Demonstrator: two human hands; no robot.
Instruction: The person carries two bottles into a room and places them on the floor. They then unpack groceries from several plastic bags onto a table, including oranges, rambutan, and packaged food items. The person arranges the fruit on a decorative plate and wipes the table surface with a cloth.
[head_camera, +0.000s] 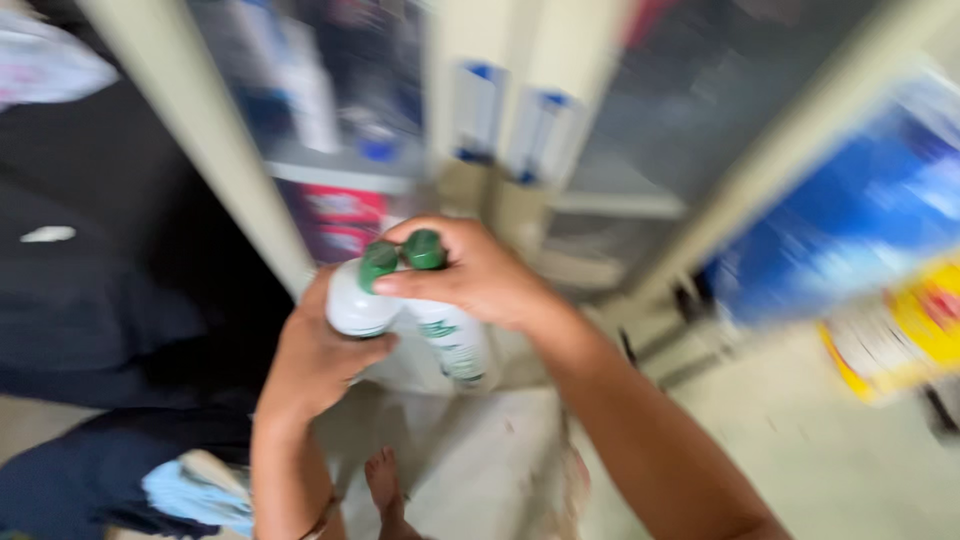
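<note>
I hold two white bottles with green caps in front of me, side by side. My left hand (318, 352) grips the left bottle (357, 300) from below. Around the top of the right bottle (452, 340), near its green cap (424, 249), my right hand (480, 270) is closed, with its fingers reaching across to the left bottle's cap (378, 262). The whole frame is blurred by motion. My bare foot (385, 490) shows on the pale floor below.
Pale shelf frames (215, 150) stand ahead, with blurred bottles and a red-labelled pack (340, 215) on them. Blue and yellow packages (870, 260) are at the right. Dark cloth (110, 300) hangs at the left, with blue fabric (190, 490) low down.
</note>
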